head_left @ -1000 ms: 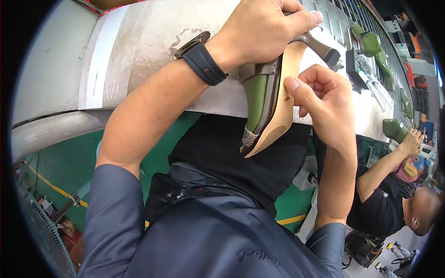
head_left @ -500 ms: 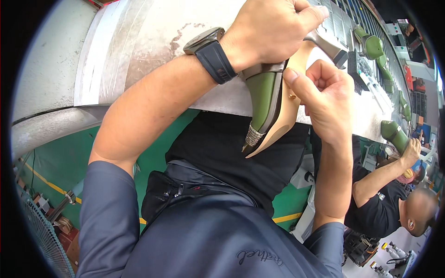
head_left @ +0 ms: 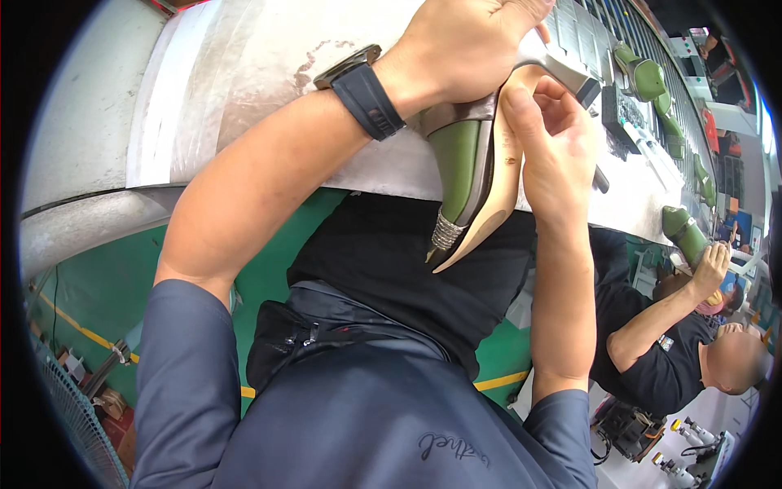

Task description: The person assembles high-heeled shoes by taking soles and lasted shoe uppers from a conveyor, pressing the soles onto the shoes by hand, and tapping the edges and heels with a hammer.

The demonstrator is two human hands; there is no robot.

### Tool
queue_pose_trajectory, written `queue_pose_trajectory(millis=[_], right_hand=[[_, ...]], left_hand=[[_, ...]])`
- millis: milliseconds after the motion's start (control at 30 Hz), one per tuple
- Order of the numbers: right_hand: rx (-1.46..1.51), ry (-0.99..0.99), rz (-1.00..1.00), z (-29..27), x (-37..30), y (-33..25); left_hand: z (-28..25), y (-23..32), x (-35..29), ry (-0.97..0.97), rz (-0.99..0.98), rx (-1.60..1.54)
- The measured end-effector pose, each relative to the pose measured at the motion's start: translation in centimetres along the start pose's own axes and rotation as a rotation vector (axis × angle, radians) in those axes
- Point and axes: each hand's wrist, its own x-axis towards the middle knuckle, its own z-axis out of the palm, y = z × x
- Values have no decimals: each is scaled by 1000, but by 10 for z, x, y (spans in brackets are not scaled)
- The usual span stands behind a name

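Shoe (head_left: 462, 163) apparently part-hidden in left hand (head_left: 468, 55)

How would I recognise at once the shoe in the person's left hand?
Start at the pale workbench across the top, then find the left hand over it. It grips the green shoe, whose toe extends past the bench's near edge. Unlike the green shoes further right, this one shows its tan sole.

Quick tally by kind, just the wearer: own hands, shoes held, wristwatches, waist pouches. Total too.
Hands: 2 (left hand, right hand)
Shoes held: 1 (green shoe)
Wristwatches: 1 (black wristwatch)
Waist pouches: 1 (black waist pouch)
Total: 5
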Motion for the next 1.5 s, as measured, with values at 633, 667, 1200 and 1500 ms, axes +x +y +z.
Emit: queue_pose_trajectory(millis=[633,667,1200,1500], right_hand=[[-8,-206,145,5,8,-20],[-6,-196,139,1,8,-21],[-819,-380,-516,-56,-5,-19],[-744,-345,-578,-49,-4,-10]], left_hand=[[-16,9,1,-33,-86,103],[-16,-1,0,45,-46,-56],[-63,16,-134,-204,408,744],[-62,18,-135,-268,369,784]])
